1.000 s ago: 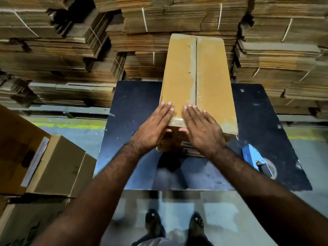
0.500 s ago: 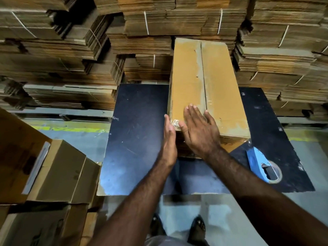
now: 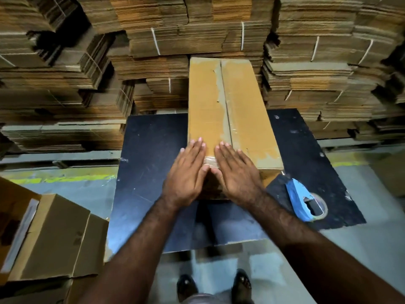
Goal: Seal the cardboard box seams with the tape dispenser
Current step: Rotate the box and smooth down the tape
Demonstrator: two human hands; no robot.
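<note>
Long cardboard box (image 3: pixel 230 110) lay lengthwise on the dark table (image 3: pixel 151 163), its far end toward the stacks of flattened cardboard (image 3: pixel 87 62) and its near end close to the person. Clear tape (image 3: pixel 223 102) ran down the centre seam on the top face and wrapped over the near edge. Both hands were flat on the near end of the box, palms down, fingers straight and held together, gripping nothing. Left hand (image 3: pixel 186 174) lay over the near left corner, fingertips on the top face and the palm over the edge. Right hand (image 3: pixel 238 174) lay just right of the seam, fingertips on the top and the heel over the near end. The thumbs nearly met at the taped edge between them. Blue tape dispenser (image 3: pixel 305 201) lay on the table to the right of the box, near the right forearm, apart from both hands. Assembled brown boxes (image 3: pixel 54 235) sat low at left off the table. The person's feet (image 3: pixel 242 286) showed on the grey floor below.
</note>
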